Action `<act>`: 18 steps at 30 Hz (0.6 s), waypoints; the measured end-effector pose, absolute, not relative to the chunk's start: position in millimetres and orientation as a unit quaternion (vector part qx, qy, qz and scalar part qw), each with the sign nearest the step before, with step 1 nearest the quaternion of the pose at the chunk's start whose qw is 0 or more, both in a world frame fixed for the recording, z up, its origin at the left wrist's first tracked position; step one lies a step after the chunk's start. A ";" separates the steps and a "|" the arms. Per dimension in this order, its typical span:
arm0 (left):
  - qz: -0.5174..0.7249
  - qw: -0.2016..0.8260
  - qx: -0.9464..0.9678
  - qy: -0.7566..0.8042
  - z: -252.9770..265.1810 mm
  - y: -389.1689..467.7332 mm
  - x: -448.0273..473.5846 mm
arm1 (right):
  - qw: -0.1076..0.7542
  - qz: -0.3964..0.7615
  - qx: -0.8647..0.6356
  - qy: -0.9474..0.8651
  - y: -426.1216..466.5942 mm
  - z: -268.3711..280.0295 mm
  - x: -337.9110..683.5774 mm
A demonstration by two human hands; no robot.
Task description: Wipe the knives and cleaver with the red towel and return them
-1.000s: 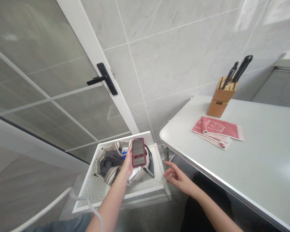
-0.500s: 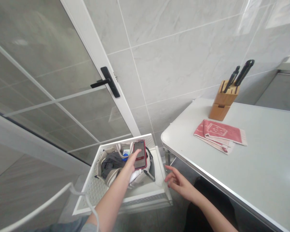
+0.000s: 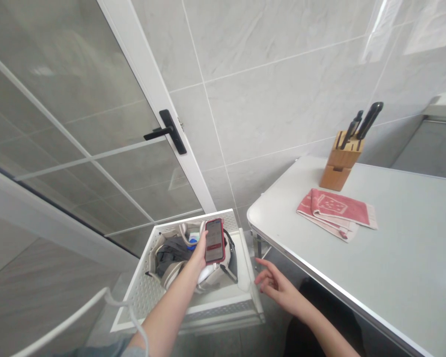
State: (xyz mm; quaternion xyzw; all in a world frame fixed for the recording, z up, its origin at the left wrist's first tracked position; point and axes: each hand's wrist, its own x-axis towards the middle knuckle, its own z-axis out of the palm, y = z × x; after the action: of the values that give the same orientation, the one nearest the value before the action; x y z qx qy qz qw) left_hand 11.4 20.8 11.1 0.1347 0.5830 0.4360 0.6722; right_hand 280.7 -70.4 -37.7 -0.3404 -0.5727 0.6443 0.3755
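My left hand (image 3: 199, 252) holds a red-cased phone (image 3: 214, 241) upright, its lit screen facing me, above a beige bag (image 3: 178, 258) that lies open in a white perforated tray (image 3: 141, 292). Dark cloth and something blue show inside the bag. My right hand (image 3: 275, 285) hovers with its fingers spread and nothing in it, just right of the tray's corner and below the table's edge (image 3: 282, 248).
A white table (image 3: 394, 248) fills the right side, carrying a folded red towel (image 3: 334, 212) and a wooden knife block (image 3: 340, 161) with black-handled knives. A glass door with a black handle (image 3: 169, 133) stands at left. A white cable (image 3: 78, 312) crosses the lower left.
The phone dipped toward the bag half a second ago and is raised upright again. My right hand has stayed beside the tray. The view has shifted slightly.
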 end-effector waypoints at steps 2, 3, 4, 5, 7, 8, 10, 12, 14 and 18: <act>0.442 0.673 0.147 0.575 11.8 18.8 9.4 | 0.377 0.643 -0.342 -0.572 -71.3 -36.2 281.9; 0.443 0.673 0.151 0.572 12.3 17.7 8.5 | 0.378 0.643 -0.341 -0.572 -71.8 -35.3 282.4; 0.442 0.674 0.155 0.571 12.8 16.7 7.7 | 0.378 0.643 -0.342 -0.571 -72.1 -34.4 282.9; 0.440 0.675 0.157 0.571 13.4 15.9 7.1 | 0.378 0.643 -0.343 -0.570 -72.4 -33.6 283.3; 0.433 0.675 0.160 0.575 14.2 15.2 7.4 | 0.378 0.642 -0.347 -0.570 -72.5 -32.8 283.7; 0.430 0.675 0.161 0.577 14.4 15.5 8.3 | 0.378 0.641 -0.349 -0.569 -72.5 -32.8 283.8; 0.425 0.676 0.160 0.581 14.9 16.5 10.6 | 0.377 0.641 -0.350 -0.569 -72.2 -33.1 283.6; 0.415 0.671 0.158 0.594 17.2 15.3 10.4 | 0.377 0.642 -0.349 -0.569 -72.2 -32.3 283.9; 0.397 0.652 0.170 0.623 24.2 7.2 4.1 | 0.374 0.639 -0.349 -0.574 -73.4 -28.0 286.3; 0.370 0.527 0.317 0.697 55.6 -33.8 -24.4 | 0.347 0.608 -0.378 -0.606 -85.2 -6.8 305.7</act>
State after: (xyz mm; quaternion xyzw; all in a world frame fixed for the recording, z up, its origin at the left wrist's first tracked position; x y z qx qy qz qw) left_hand -24.4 -33.8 55.6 0.3166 0.6966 0.3705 0.5266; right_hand 305.7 -85.2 -6.8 -0.3779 -0.6058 0.6079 0.3473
